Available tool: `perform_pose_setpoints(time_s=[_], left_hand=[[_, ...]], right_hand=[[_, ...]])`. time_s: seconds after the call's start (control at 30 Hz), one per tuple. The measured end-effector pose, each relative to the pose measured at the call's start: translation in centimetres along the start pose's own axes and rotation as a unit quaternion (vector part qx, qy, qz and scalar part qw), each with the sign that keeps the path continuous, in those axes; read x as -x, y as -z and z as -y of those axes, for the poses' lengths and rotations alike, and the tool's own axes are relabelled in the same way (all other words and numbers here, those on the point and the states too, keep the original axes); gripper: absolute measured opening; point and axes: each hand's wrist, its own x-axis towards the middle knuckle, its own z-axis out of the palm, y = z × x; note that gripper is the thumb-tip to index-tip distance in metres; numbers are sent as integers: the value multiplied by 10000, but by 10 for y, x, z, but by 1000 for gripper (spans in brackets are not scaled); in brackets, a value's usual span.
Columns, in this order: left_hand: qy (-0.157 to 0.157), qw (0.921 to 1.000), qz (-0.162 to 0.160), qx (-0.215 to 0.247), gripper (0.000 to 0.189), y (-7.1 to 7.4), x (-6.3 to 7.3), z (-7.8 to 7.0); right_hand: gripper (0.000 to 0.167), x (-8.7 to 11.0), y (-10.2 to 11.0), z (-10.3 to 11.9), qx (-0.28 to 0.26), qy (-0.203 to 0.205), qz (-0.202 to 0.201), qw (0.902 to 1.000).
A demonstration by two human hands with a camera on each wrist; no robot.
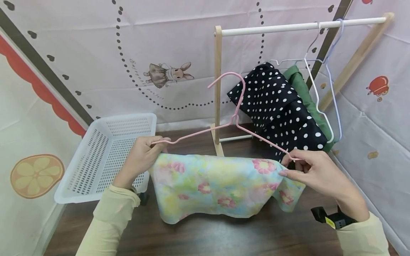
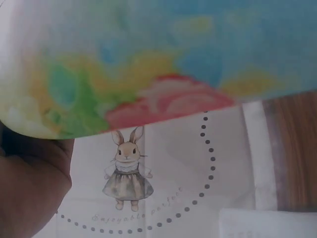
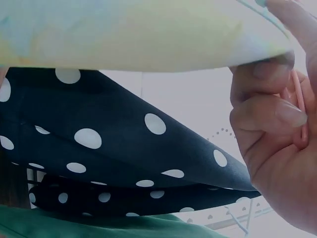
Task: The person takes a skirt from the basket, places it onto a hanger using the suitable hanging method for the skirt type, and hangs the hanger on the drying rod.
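Observation:
A pink clothes hanger (image 1: 205,133) is held up in front of me, hook at the top. My left hand (image 1: 141,158) grips its left end, and my right hand (image 1: 317,174) grips its right end. Below the hanger's shoulders hangs a floral cloth (image 1: 211,185) in yellow, blue and pink, its upper corners at both hands. Whether it is folded over a lower bar is hidden. In the right wrist view, curled fingers (image 3: 262,116) hold the pink hanger end (image 3: 300,101) beside the cloth's edge. The cloth covers most of the left hand in the left wrist view.
A wooden rack with a white rail (image 1: 269,30) stands at the back right. From it hang a black polka-dot cloth (image 1: 272,99) and a green cloth (image 1: 304,83) on a white hanger (image 1: 312,78) and a bluish one (image 1: 333,85). A white basket (image 1: 75,170) stands left.

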Motion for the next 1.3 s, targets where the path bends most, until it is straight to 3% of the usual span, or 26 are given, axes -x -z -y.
perform_pose_setpoints(time_s=[0.27, 0.5, 0.6, 0.73, 0.83, 0.97, 1.1, 1.2, 1.3], left_hand=[[253, 9995, 166, -115, 24, -3, -5, 4], [47, 9999, -16, -161, 25, -5, -6, 6], [163, 9999, 18, -33, 22, -3, -7, 7], [292, 9993, 94, 191, 33, -3, -10, 10], [360, 9989, 182, 224, 35, -1, -10, 1], [658, 9976, 153, 141, 21, 5, -7, -15], [850, 9962, -151, 94, 23, 11, -6, -25], [754, 9965, -345, 69, 24, 12, -6, -24], [711, 9967, -386, 48, 22, 12, -5, -22]], right_hand=[[41, 6, -2, 1, -69, 246, -28, 9997], [46, 10, 2, 7, -73, 94, -772, 9969], [37, 13, 6, 10, -429, 129, -733, 9963], [27, 14, 7, 10, -763, 500, -775, 9928], [25, 11, 5, 12, -512, 554, -1238, 9894], [18, 14, 9, 20, -166, 314, -1825, 9826], [16, 21, 22, 34, 43, 269, -2252, 9739], [19, 26, 33, 44, 117, 235, -2634, 9643], [20, 32, 42, 50, -156, 200, -2972, 9545]])
